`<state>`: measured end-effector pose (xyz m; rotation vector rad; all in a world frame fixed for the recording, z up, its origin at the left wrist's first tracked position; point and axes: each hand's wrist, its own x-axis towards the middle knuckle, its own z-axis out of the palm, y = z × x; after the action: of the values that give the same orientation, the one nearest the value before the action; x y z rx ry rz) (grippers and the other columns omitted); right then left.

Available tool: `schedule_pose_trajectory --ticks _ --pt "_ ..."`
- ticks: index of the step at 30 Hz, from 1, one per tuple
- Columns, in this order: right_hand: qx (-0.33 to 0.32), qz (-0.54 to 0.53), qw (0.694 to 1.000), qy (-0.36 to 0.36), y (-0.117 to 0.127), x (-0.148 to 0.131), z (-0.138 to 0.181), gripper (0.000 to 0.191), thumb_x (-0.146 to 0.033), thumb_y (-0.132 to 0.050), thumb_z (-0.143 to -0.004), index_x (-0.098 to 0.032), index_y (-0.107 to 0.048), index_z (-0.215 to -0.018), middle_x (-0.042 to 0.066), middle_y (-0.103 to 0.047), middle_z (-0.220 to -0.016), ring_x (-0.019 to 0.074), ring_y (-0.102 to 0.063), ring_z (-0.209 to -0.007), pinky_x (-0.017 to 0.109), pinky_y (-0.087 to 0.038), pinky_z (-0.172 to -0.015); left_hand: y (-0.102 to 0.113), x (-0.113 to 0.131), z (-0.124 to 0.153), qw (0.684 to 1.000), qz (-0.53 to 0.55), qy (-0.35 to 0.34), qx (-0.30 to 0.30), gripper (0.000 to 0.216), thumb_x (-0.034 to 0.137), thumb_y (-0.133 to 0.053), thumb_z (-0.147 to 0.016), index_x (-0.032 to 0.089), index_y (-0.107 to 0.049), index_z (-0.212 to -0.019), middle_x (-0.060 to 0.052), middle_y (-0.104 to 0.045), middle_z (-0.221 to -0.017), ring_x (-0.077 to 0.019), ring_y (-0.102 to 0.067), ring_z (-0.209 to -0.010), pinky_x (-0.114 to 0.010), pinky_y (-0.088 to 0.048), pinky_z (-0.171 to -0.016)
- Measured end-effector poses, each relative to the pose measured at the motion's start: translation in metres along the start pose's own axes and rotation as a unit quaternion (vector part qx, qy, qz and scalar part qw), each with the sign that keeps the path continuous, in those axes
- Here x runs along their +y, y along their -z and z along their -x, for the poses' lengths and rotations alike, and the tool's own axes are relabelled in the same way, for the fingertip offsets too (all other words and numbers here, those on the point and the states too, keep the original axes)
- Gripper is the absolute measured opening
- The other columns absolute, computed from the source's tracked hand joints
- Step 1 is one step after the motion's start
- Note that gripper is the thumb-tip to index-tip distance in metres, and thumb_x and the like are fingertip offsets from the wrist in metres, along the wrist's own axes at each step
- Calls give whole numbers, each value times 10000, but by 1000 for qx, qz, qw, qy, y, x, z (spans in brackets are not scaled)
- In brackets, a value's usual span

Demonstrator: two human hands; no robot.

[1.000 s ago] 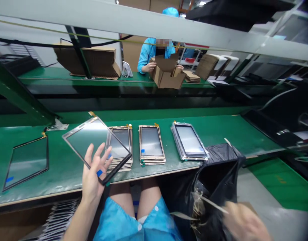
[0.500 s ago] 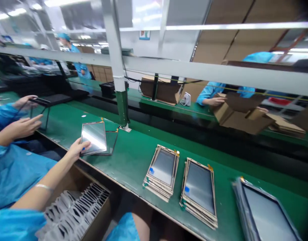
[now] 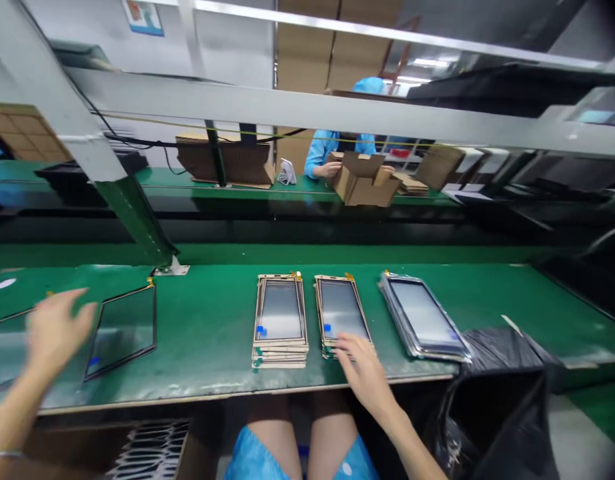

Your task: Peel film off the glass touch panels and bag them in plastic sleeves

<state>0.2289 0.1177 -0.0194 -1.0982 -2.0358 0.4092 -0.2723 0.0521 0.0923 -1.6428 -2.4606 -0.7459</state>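
Observation:
My left hand [image 3: 55, 327] hovers open and blurred over the green bench, beside a single dark glass panel [image 3: 122, 328] lying flat; it holds nothing. My right hand [image 3: 362, 367] reaches with spread fingers onto the near end of the middle stack of framed panels [image 3: 340, 310]. A second stack of framed panels [image 3: 280, 317] lies to its left. A third pile of panels in clear wrapping [image 3: 422, 317] lies to the right.
A black bin bag [image 3: 502, 393] hangs at the bench's right front edge. A box of white trays [image 3: 147, 450] sits under the bench at left. A green post [image 3: 137, 220] stands on the bench. Across the line, a person in blue handles a cardboard box [image 3: 365, 180].
My left hand has let go of the panel it carried to the left and now hovers free. My right hand has come up from the bin bag onto the middle stack.

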Motion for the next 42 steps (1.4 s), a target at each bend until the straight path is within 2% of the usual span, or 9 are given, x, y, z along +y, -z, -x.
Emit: schedule_pose_trajectory --ticks 3,6,10,15,22,26,29,33,42 --pt "-64 92 993 39 -39 -13 -35 216 -204 -474 -907 -140 -641 -1028 156 -600 -1188 307 -503 -1159 484 -428 -951 -84 65 12 991 94 -67 -64 498 568 -409 -827 157 -651 -969 -103 -671 -1146 -279 -555 -1148 -450 -377 -1035" --pt "-107 161 981 9 -67 -25 -52 293 -192 -538 -882 -95 -598 -1152 183 -537 -1284 326 -416 -1257 515 -345 -1025 -158 128 24 975 169 -69 -126 344 433 -565 -842 150 -659 -1013 -123 -609 -1249 -260 -495 -1225 -478 -318 -1071" --pt "-119 170 978 -24 -77 -29 -53 372 -236 -542 -903 -92 -546 -1246 175 -488 -1347 299 -398 -1277 501 -277 -1077 -196 173 25 953 264 6 -148 310 333 -609 -861 148 -616 -1109 -116 -520 -1338 -298 -401 -1297 -580 -237 -1083" --pt "-129 144 981 -31 -74 -27 -54 378 -256 -525 -918 -99 -535 -1262 161 -473 -1365 279 -392 -1282 491 -262 -1088 -181 197 25 883 427 86 -174 446 261 -578 -880 175 -469 -1304 -129 -378 -1465 -296 -336 -1349 -547 -260 -1098" --pt "-114 -65 989 -67 -52 -25 -47 397 -298 -536 -885 -104 -552 -1231 180 -463 -1368 305 -348 -1312 505 -207 -1105 -131 226 50 707 616 174 -299 688 208 -582 -840 98 -234 -1423 -236 -534 -1324 -269 -607 -1123 -387 -481 -963" --pt "-104 -381 899 -187 -24 -12 -49 499 -585 -450 -875 -164 -596 -1100 153 -615 -1162 255 -585 -1040 397 -467 -857 -98 217 89 644 652 197 -347 647 246 -608 -818 135 -339 -1397 -183 -528 -1352 -292 -572 -1166 -357 -504 -915" --pt "-163 -465 834 -248 -9 -5 -59 623 -716 -410 -823 -137 -613 -931 146 -685 -884 191 -636 -715 272 -459 -578 -83 209 125 597 667 209 -394 612 327 -623 -830 189 -389 -1379 -151 -581 -1304 -300 -596 -1131 -343 -524 -842" --pt "-242 -528 766 -276 7 -12 -72 644 -757 -528 -729 -117 -608 -733 106 -665 -661 138 -582 -554 208 -372 -481 -77 202 158 606 646 211 -413 584 401 -636 -822 213 -446 -1342 -140 -602 -1281 -308 -589 -1137 -349 -503 -863" --pt "-187 -422 869 -177 35 -37 -53 412 -567 -574 -823 -161 -568 -754 10 -642 -599 102 -526 -472 196 -389 -459 -72 198 166 624 619 195 -435 608 482 -634 -804 256 -463 -1343 -123 -585 -1307 -327 -553 -1178 -390 -470 -912"
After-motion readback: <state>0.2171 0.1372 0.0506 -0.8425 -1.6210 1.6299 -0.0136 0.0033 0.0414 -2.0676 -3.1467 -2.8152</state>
